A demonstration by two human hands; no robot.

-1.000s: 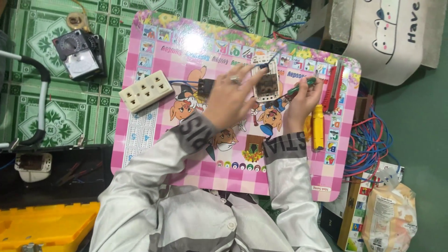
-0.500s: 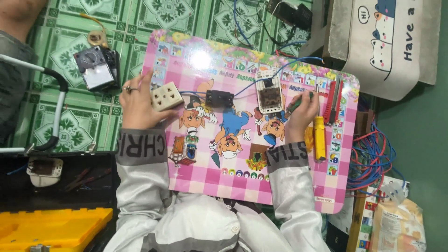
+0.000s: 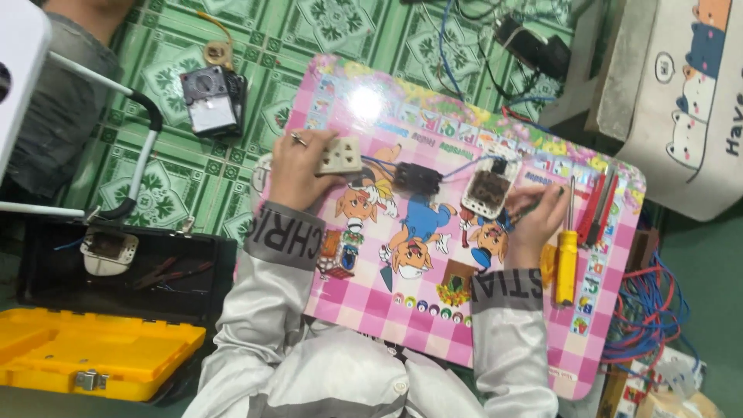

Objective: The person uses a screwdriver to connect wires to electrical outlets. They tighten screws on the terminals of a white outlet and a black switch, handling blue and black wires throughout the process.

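My left hand point(image 3: 296, 172) grips a cream socket block point(image 3: 340, 155) at the left side of a pink checked cartoon board point(image 3: 387, 310). Blue wires run from the block to a small black switch part point(image 3: 418, 178) and on to a white open socket box point(image 3: 487, 191). My right hand point(image 3: 534, 224) holds a thin dark tool whose tip points toward the white box. Just right of that hand lie a yellow-handled screwdriver point(image 3: 566, 259) and red-handled pliers point(image 3: 600, 205).
An open toolbox with a yellow lid point(image 3: 93, 356) and black tray sits at the lower left. A black and white device point(image 3: 213, 101) lies on the green patterned floor. Blue and red wire bundles point(image 3: 650, 317) lie at the right. A printed bag point(image 3: 689, 93) stands upper right.
My left hand moved from the middle of the board to its left side and took hold of the cream socket block. My right hand stayed near the white box.
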